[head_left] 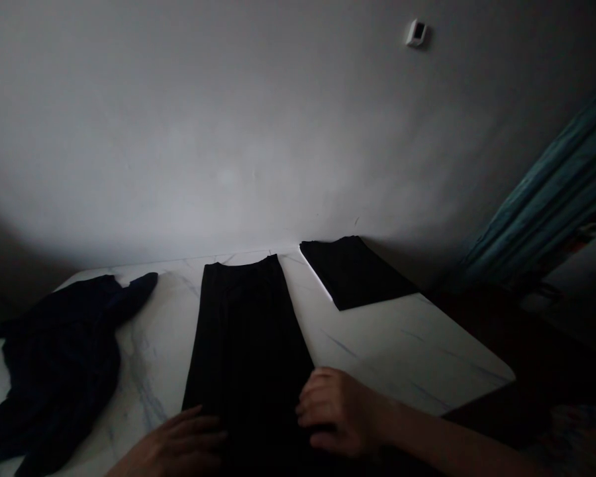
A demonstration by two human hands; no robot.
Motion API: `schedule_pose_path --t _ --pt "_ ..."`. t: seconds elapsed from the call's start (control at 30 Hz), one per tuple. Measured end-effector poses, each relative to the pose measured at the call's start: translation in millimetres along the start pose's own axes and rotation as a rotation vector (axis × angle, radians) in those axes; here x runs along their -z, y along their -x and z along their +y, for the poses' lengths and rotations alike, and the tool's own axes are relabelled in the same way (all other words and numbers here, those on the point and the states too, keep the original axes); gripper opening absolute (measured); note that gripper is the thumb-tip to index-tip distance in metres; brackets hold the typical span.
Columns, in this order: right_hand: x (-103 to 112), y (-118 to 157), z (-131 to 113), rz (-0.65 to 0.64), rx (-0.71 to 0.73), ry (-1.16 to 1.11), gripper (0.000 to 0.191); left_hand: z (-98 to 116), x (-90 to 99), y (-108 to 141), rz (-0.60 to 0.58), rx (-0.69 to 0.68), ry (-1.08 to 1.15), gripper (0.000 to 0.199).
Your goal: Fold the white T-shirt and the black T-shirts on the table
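A pair of black trousers (248, 344), or a similar long black garment, is spread lengthwise on the white marbled table (372, 358). My left hand (173, 444) rests on its near left side, fingers stretched out over the cloth. At the near right edge lies my right hand (335, 411), its fingers bent over the fabric and its thumb apart from them. Neither hand visibly pinches the cloth. The garment's near end runs into darkness at the bottom of the view.
On the left, a crumpled dark blue garment (69, 358) reaches the table's edge. A folded black cloth (355, 271) lies at the back right. Behind the table rises a pale wall (228, 132) with a small white device (416, 33). A teal curtain (541, 192) hangs at right.
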State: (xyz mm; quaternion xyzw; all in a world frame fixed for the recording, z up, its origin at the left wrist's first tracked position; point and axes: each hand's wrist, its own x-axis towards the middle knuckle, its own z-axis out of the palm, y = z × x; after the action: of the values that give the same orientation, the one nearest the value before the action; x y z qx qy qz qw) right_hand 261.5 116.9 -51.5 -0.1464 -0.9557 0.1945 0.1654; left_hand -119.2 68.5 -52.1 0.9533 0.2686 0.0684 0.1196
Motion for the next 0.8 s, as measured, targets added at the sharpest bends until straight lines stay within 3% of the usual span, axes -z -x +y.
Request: schedule_pose_path --t 0.1,0.17,0.27,0.33,0.43,0.53,0.6,0.7,0.8 --pt "-9 -50 21 -0.013 -0.119 0.12 0.049 -17 11.0 -43 0.076 0.135 -0.154 0.058" --pt "-15 -80 36 -0.033 -0.218 0.193 0.065 -36 2.6 -63 0.132 0.202 -0.236 0.068" --pt "-21 -103 46 -0.095 -0.287 0.233 0.08 -59 -16.6 -69 0.135 0.231 -0.291 0.079" --pt "-25 -102 38 -0.137 -0.231 0.203 0.082 -64 -23.6 -61 0.117 0.215 -0.277 0.076" --pt "-31 -86 14 -0.211 -0.038 0.125 0.081 -63 -23.7 -46 0.137 0.232 -0.238 0.067" --pt "-37 -77 -3 -0.371 0.22 0.025 0.064 -67 -22.7 -35 0.18 0.279 -0.224 0.065" --pt "-38 -82 1 -0.395 0.263 -0.017 0.048 -73 -24.3 -32 0.199 0.301 -0.223 0.066" --pt "-36 -105 24 -0.227 -0.014 0.05 0.047 -82 -26.0 -32 0.199 0.306 -0.217 0.065" --pt "-36 -130 44 -0.131 -0.263 0.16 0.064 -86 -23.6 -36 0.181 0.29 -0.214 0.062"
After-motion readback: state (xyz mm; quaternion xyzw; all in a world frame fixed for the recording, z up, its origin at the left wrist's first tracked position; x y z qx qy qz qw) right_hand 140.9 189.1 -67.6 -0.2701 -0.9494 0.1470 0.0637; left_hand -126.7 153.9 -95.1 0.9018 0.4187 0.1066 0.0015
